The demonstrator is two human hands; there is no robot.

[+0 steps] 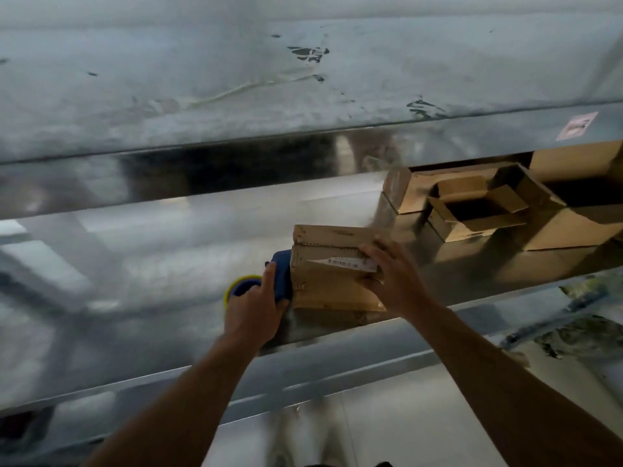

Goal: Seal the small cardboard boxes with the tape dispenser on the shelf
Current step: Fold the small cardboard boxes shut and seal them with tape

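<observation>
A left hand grips a blue plastic tape dispenser at the left end of a small brown cardboard box on a steel shelf, the right hand clasping its other end; the box likely needs pinning shut and still as tape runs across

I am working with both arms uncovered: my left forearm and right forearm are showing bare from the bottom edge to the wrists. My left hand and right hand are going bare too, knuckles and fingers in plain sight.
</observation>
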